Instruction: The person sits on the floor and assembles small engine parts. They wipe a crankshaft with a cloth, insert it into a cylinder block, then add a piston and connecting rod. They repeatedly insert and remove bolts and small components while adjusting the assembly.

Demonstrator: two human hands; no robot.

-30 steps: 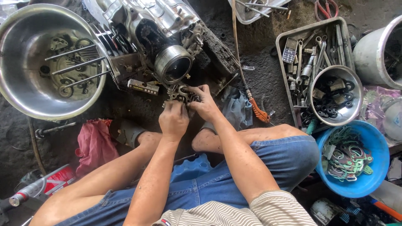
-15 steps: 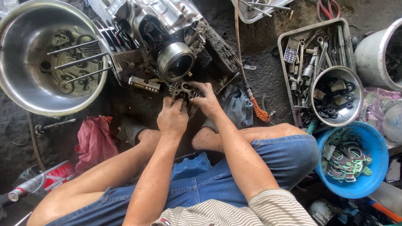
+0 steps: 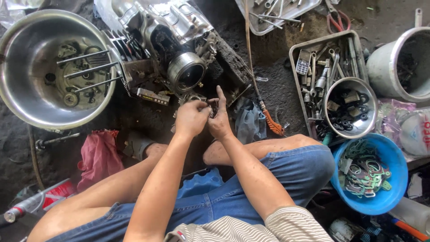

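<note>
From the head view, we see our left hand (image 3: 190, 117) and right hand (image 3: 219, 118) pressed together over a small dark greasy metal part (image 3: 212, 107), just below the round steel bearing housing of the silver engine block (image 3: 186, 71). The left fingers are curled closed around the part; the right hand pinches it from the other side, with one finger pointing straight up. A second ago both hands sat lower, nearer the ground clutter; now they have lifted the part slightly and turned it between them, so we judge the piece is free in our grip rather than resting. To the left stands the large stainless steel basin (image 3: 18, 96) with rods inside; to the right the round blue plastic bowl of gaskets (image 3: 394, 197).
</note>
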